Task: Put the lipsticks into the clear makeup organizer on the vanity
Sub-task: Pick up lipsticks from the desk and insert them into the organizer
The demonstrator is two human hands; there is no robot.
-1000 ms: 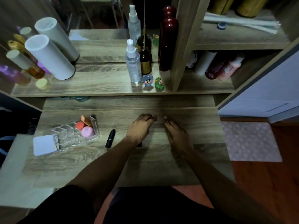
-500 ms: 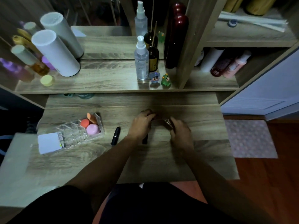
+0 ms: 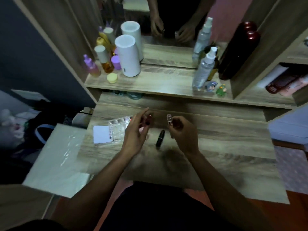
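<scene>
Above the wooden surface (image 3: pixel 216 147), the left hand (image 3: pixel 135 135) pinches a dark red lipstick (image 3: pixel 148 120) between thumb and fingers, while the right hand (image 3: pixel 181 132) curls its fingers around a clear-capped lipstick (image 3: pixel 169 119). A black lipstick (image 3: pixel 160 137) lies on the surface between the hands. The clear organizer (image 3: pixel 118 129) sits just left of the left hand.

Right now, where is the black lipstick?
The black lipstick lies on the vanity between the two hands, right of the clear organizer.
</scene>
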